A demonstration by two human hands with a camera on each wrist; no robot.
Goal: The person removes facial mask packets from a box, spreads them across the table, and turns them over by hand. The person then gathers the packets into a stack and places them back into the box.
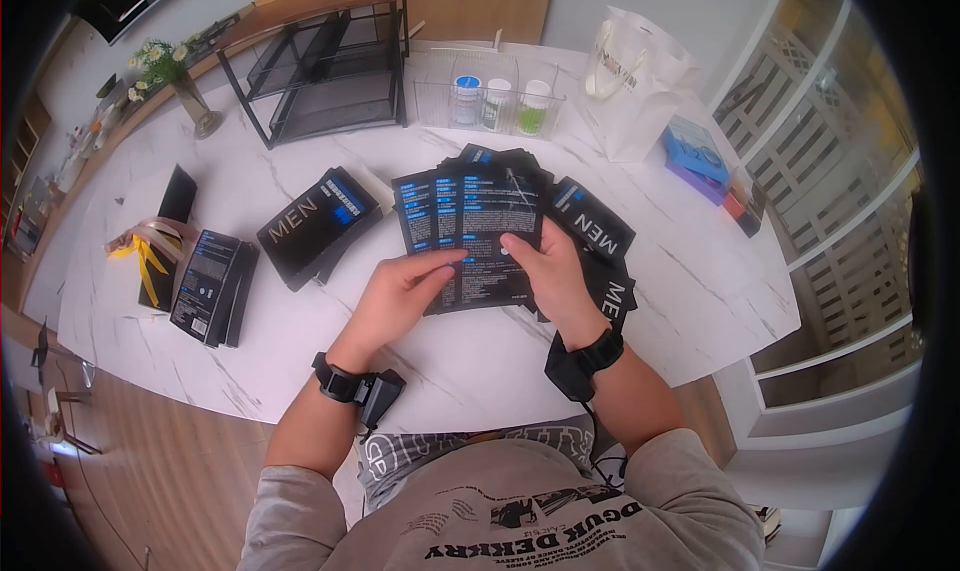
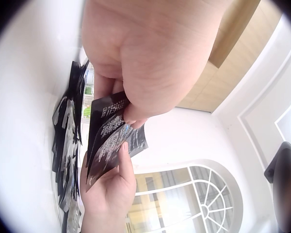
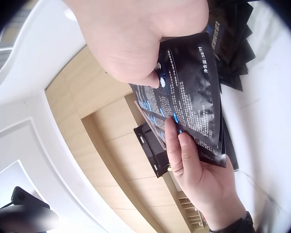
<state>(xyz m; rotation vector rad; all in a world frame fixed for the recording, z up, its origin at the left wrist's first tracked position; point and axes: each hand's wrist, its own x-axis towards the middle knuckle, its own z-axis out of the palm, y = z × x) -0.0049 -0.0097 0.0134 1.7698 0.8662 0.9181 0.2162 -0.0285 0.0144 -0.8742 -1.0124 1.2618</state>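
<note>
Both hands hold a small fan of flat black sachets, their backs printed with white and blue text. My left hand pinches the fan at its left and lower side, fingers lying across the printed face. On the right side, my right hand grips the sachets with its thumb pressed on the front one. The right wrist view shows the front sachet overlapping others behind it. In the left wrist view the held sachets stand above a spread pile of more black sachets.
Black "MEN" sachets lie under and beside the right hand; another stack sits left. Further left are black packs and a ribbon-tied box. Behind stand a mesh rack, a clear organizer with bottles and a white bag.
</note>
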